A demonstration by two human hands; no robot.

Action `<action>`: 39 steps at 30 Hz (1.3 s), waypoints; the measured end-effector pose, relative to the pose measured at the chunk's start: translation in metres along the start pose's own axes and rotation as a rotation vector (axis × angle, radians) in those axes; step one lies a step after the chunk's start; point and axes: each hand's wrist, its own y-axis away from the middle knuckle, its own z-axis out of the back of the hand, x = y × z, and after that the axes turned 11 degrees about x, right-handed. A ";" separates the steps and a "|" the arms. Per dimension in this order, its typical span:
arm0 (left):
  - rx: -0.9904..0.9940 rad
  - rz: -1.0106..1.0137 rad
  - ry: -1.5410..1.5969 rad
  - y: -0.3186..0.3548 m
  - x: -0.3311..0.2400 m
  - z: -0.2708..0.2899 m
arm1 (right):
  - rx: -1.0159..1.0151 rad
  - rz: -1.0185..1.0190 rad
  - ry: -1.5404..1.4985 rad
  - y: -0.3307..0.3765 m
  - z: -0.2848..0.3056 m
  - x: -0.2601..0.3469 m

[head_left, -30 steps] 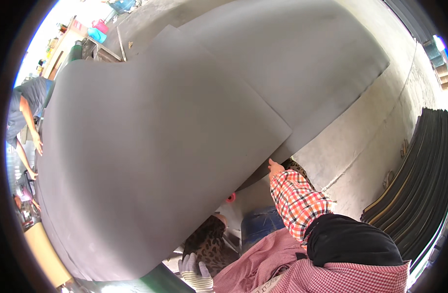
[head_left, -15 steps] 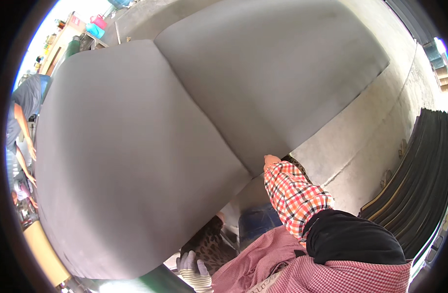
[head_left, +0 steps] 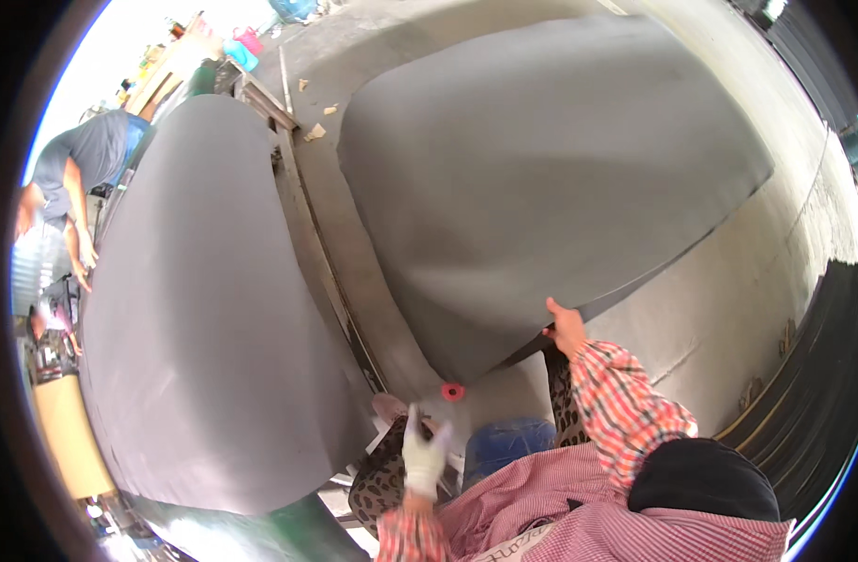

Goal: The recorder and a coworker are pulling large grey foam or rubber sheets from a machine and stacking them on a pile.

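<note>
The large grey sheet (head_left: 550, 178) lies spread over the concrete floor (head_left: 728, 309), up and ahead of the person, its long axis running away to the upper right, and the right hand (head_left: 566, 326) is closed on its near edge. The gloved left hand (head_left: 423, 456) hangs loosely open and empty, farther off. A second grey sheet (head_left: 204, 318) covers the table at left, a metal rail (head_left: 321, 262) between them, a small red object (head_left: 453, 391) just beside the near corner, and another person (head_left: 68, 187) at far left

A large sheet (head_left: 541, 178) lay right of a second sheet (head_left: 204, 309), a metal rail (head_left: 326, 253) between them; stacked sheets (head_left: 813, 365) stood far right.
</note>
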 end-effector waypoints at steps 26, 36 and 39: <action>0.476 0.285 1.454 -0.260 -0.075 -0.190 | 0.082 0.490 -0.441 0.225 0.013 0.222; -0.011 -0.573 0.537 -0.336 -0.307 0.077 | 0.276 0.639 -0.255 0.221 0.017 0.208; -0.130 -0.802 -0.056 -0.235 -0.466 0.212 | 0.259 0.311 -0.365 0.221 -0.016 0.157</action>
